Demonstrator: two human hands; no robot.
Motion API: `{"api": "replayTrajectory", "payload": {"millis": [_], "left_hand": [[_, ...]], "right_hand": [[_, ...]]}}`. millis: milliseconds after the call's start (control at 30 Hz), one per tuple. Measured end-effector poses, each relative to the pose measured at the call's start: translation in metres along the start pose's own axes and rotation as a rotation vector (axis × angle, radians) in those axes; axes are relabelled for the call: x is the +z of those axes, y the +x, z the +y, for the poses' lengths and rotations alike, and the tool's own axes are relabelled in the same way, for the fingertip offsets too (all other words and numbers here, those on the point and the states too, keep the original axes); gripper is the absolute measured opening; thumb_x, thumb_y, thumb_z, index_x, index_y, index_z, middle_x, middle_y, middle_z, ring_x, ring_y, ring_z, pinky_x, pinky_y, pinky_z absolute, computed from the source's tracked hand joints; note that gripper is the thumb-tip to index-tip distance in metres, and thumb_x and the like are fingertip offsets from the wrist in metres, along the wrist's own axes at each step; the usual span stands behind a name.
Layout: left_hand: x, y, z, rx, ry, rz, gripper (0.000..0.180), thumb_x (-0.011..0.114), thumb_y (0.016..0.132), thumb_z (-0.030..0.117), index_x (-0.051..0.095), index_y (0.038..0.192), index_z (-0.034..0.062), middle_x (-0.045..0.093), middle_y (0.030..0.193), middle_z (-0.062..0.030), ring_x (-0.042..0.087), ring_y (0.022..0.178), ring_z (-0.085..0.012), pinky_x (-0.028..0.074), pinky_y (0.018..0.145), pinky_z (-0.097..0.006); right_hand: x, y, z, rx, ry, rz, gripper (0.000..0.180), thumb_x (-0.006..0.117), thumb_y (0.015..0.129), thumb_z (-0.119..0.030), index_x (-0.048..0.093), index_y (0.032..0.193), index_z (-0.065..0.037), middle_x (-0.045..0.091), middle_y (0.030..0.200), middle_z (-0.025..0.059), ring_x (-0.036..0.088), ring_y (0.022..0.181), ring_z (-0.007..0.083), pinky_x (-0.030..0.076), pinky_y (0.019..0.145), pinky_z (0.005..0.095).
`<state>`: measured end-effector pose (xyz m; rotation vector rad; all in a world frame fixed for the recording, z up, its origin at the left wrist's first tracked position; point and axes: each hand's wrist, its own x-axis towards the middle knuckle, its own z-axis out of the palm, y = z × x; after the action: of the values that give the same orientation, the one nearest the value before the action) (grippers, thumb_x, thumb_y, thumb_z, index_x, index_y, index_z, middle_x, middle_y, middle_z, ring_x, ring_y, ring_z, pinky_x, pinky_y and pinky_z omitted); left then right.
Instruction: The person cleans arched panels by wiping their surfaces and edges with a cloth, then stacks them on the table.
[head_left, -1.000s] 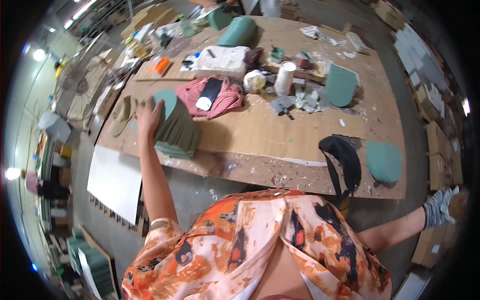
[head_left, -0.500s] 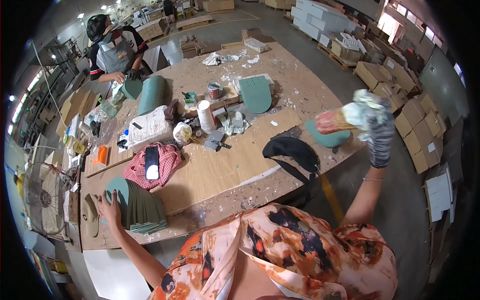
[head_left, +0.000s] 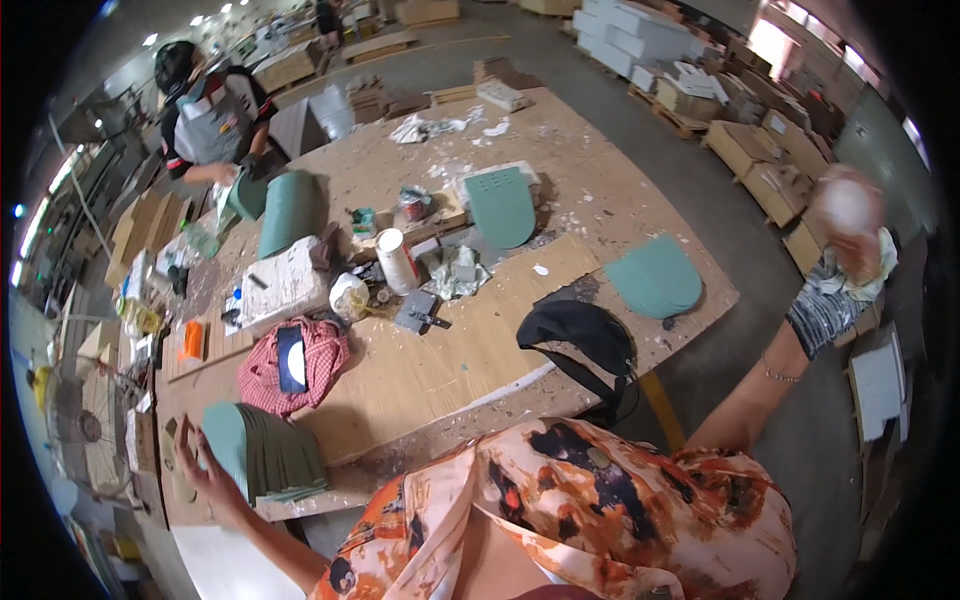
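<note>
My left hand [head_left: 208, 478] is open, fingers apart, just left of a fanned stack of green round-ended panels [head_left: 275, 455] at the table's near left. A small tan piece [head_left: 180, 465] lies behind those fingers. My right hand [head_left: 835, 300], in a grey striped glove, is raised beyond the table's right edge. It grips a red-brown stained can [head_left: 850, 205], blurred, whose pale round end faces up. A whitish rag [head_left: 883, 265] is bunched around the can's lower part. One green panel [head_left: 655, 278] lies flat at the table's right corner, apart from my hand.
A black bag [head_left: 580, 335] sits near the front edge. Mid-table are a white bottle [head_left: 397, 260], a putty knife [head_left: 418, 312] and a phone [head_left: 291, 360] on red checked cloth. Across the table a co-worker [head_left: 215, 120] handles another green panel. Cardboard boxes [head_left: 770, 175] line the right.
My right hand has swung right with the can, off the green panel at the corner, and the can has tipped up. My left hand has come off the stack, fingers spreading.
</note>
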<state>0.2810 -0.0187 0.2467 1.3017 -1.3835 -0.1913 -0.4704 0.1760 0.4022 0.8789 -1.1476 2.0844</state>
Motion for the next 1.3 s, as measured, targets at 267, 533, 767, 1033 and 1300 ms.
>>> {"api": "replayTrajectory", "payload": {"millis": [267, 533, 767, 1033, 1300], "left_hand": [[0.236, 0.009, 0.088, 0.173, -0.182, -0.269, 0.026, 0.060, 0.081, 0.002, 0.062, 0.107, 0.0002, 0.058, 0.106, -0.0108, 0.053, 0.103, -0.0218, 0.040, 0.090, -0.034], [0.509, -0.012, 0.136, 0.524, -0.022, -0.709, 0.044, 0.072, 0.071, 0.016, 0.059, 0.113, 0.0099, 0.050, 0.110, -0.0158, 0.047, 0.105, -0.0328, 0.039, 0.092, -0.040], [0.637, -0.030, 0.106, 0.603, 0.490, -0.754, 0.089, 0.080, 0.061, 0.038, 0.037, 0.138, 0.0290, 0.033, 0.134, -0.0183, 0.038, 0.116, -0.0356, 0.035, 0.094, -0.043], [0.649, -0.049, 0.108, 0.565, 0.337, -0.702, 0.090, 0.084, 0.056, 0.035, 0.040, 0.135, 0.0341, 0.025, 0.140, -0.0164, 0.030, 0.123, -0.0379, 0.027, 0.097, -0.050], [0.627, -0.056, 0.127, 0.707, 0.079, -0.772, 0.062, 0.076, 0.067, 0.016, 0.049, 0.122, 0.0209, 0.035, 0.137, -0.0145, 0.043, 0.116, -0.0318, 0.036, 0.095, -0.042]], "right_hand": [[0.095, -0.107, 0.115, 0.081, -0.214, -0.876, 0.043, 0.058, 0.089, -0.038, 0.055, 0.112, -0.002, 0.059, 0.108, 0.0111, 0.056, 0.100, 0.0229, 0.043, 0.091, 0.0359], [0.098, -0.178, 0.339, -0.063, -0.651, -1.056, 0.031, 0.055, 0.087, -0.016, 0.053, 0.113, 0.000, 0.056, 0.109, 0.0161, 0.054, 0.099, 0.0312, 0.042, 0.091, 0.0352], [0.086, -0.206, 0.381, 0.570, -0.705, -1.114, 0.031, 0.056, 0.084, -0.012, 0.054, 0.113, -0.002, 0.056, 0.107, 0.0178, 0.055, 0.097, 0.0319, 0.044, 0.089, 0.0396], [0.069, -0.169, 0.370, 0.135, -0.745, -1.046, 0.030, 0.058, 0.085, -0.011, 0.055, 0.113, -0.003, 0.055, 0.105, 0.0169, 0.055, 0.098, 0.0329, 0.044, 0.089, 0.0393], [0.072, -0.190, 0.254, 0.481, -0.243, -0.692, 0.027, 0.050, 0.091, -0.005, 0.050, 0.117, 0.000, 0.056, 0.116, 0.0103, 0.052, 0.107, 0.0175, 0.039, 0.098, 0.0317]]}}
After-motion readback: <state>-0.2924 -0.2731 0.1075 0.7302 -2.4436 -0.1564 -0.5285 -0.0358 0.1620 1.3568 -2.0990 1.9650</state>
